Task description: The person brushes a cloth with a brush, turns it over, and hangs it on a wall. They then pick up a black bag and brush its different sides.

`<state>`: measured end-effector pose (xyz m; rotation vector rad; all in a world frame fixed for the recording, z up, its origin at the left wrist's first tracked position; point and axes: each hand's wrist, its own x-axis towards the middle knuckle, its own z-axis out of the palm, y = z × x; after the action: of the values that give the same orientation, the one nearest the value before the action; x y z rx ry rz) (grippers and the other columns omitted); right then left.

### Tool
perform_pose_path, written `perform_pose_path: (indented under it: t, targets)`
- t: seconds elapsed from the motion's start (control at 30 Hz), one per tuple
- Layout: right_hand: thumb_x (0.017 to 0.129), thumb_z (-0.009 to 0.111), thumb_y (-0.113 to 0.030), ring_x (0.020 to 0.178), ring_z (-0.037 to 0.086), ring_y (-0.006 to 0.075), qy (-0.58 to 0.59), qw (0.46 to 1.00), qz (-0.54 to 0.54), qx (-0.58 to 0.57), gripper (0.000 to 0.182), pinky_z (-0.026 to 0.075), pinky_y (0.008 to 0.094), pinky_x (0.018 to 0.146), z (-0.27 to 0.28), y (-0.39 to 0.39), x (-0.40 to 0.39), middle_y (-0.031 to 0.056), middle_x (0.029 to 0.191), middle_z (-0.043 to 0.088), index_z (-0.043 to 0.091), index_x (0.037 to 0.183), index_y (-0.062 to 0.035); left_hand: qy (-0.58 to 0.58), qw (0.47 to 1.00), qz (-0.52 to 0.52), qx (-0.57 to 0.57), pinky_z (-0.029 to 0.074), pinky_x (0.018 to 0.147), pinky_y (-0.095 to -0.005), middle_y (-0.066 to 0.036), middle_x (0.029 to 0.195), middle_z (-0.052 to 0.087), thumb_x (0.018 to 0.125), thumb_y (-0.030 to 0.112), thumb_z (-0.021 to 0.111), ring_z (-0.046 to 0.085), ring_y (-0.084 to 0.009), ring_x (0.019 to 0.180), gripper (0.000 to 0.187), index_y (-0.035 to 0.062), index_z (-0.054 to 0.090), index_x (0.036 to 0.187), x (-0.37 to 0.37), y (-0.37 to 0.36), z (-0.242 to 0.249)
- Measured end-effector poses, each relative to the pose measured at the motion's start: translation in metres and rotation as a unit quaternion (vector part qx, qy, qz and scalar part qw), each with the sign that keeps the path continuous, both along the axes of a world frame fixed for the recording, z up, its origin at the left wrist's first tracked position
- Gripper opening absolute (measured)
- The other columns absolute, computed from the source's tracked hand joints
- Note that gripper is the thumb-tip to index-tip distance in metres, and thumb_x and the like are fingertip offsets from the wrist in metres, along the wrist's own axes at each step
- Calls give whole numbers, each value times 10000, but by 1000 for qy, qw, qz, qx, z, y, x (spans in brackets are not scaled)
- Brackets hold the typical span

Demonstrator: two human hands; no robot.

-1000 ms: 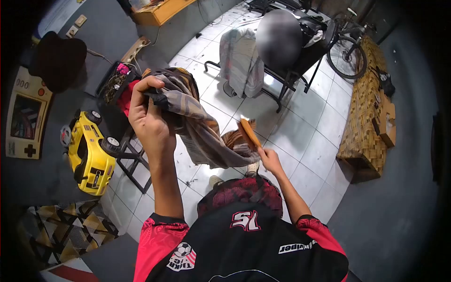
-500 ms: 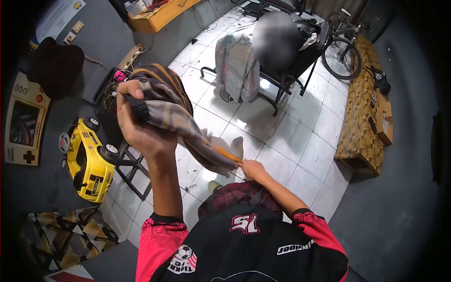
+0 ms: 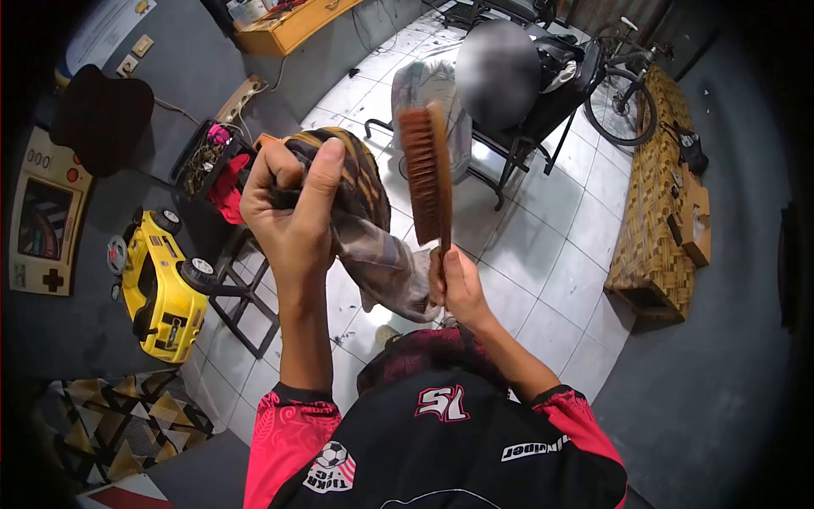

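My left hand (image 3: 292, 204) is raised, its fingers closed on a striped grey, brown and black cloth (image 3: 373, 259) that hangs down to the right. Lower and to the right, my right hand (image 3: 460, 288) grips the handle of a brush (image 3: 426, 174), whose brown bristles face left and whose wooden body stands nearly upright. The cloth's lower end touches or passes just beside my right hand; the exact contact is hard to tell. A dark striped part of the cloth bulges behind my left fingers.
A person, partly blurred, sits in a black chair (image 3: 564, 106) ahead. At the left are a yellow toy car (image 3: 174, 288) and a black basket (image 3: 199, 161) with a red cloth. A bicycle (image 3: 623, 97) and a woven cabinet (image 3: 649, 220) stand at the right.
The brush has swung upright and now shows its bristles. My left hand has moved slightly right and turned, with its thumb now up. The cloth hangs lower and more bunched.
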<state>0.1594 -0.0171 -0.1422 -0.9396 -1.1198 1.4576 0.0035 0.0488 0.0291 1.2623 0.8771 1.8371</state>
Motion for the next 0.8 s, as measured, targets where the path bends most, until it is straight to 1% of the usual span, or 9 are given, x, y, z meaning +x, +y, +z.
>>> perform_pose_path:
  t: [0.1, 0.13, 0.23, 0.27, 0.33, 0.47, 0.57, 0.67, 0.8]
  targets:
    - [966, 304, -436, 514, 389, 27, 133, 989, 65, 17, 413, 290, 188, 459, 31, -12, -21, -42, 603, 396, 473, 913, -63, 11, 1000, -17, 9, 280, 544, -174, 59, 667, 341, 805, -8, 650, 299, -28, 590, 423, 122, 284, 635, 4, 0, 1]
    - [968, 340, -398, 461, 453, 141, 82, 994, 76, -2, 382, 344, 265, 447, 26, -13, -24, 24, 563, 450, 472, 907, -45, 14, 1000, -8, 25, 286, 551, -177, 56, 671, 344, 806, -11, 644, 305, -29, 597, 419, 121, 284, 638, 4, 0, 2]
    - [958, 395, -332, 513, 532, 336, -214, 967, -26, 133, 325, 394, 395, 482, -46, -5, -29, 148, 570, 528, 470, 921, -17, 22, 997, 22, 73, 305, 574, -183, 49, 684, 351, 811, -22, 628, 323, -31, 617, 405, 120, 286, 647, -2, 1, 4]
    - [939, 421, -285, 661, 550, 449, -309, 944, -6, 113, 287, 429, 481, 560, -66, -3, -21, 238, 663, 573, 472, 953, -3, -7, 995, 33, 91, 311, 580, -178, 45, 689, 360, 812, -22, 622, 335, -32, 617, 409, 120, 275, 650, -5, 2, 5]
    - [930, 425, -313, 729, 592, 418, -539, 836, 96, -32, 328, 465, 485, 622, -118, -4, -1, 231, 752, 614, 530, 935, -2, -52, 994, 57, 83, 347, 602, -179, 39, 674, 372, 828, -7, 602, 369, -40, 615, 405, 129, 260, 659, -10, -1, 12]
    - [918, 402, -396, 829, 602, 408, -607, 770, 153, -123, 487, 463, 501, 751, -217, -35, 62, 279, 857, 614, 617, 891, 40, -131, 987, 62, 64, 457, 638, -220, 9, 669, 429, 850, 4, 569, 490, -75, 631, 375, 137, 257, 690, -8, -9, 29]
    - [922, 391, -382, 807, 598, 425, -599, 776, 88, -179, 483, 466, 498, 731, -229, -36, 74, 286, 824, 611, 609, 927, 49, -95, 991, 63, 74, 422, 624, -201, 20, 686, 420, 857, 16, 583, 449, -62, 631, 372, 136, 265, 706, -16, -6, 18]
    - [926, 418, -344, 664, 550, 471, -457, 885, -69, -62, 438, 444, 478, 614, -171, -19, 55, 257, 691, 592, 565, 789, 45, -21, 995, 70, 73, 335, 618, -160, 48, 699, 383, 843, 8, 614, 378, -33, 637, 376, 134, 285, 712, -16, -4, 3]
    - [941, 456, -356, 507, 517, 161, -114, 984, -127, -48, 384, 392, 276, 474, -48, -7, 7, 55, 546, 506, 499, 770, -15, 31, 998, 31, 52, 271, 574, -162, 61, 704, 372, 825, -10, 636, 341, -22, 636, 371, 117, 320, 678, -6, -3, -11]
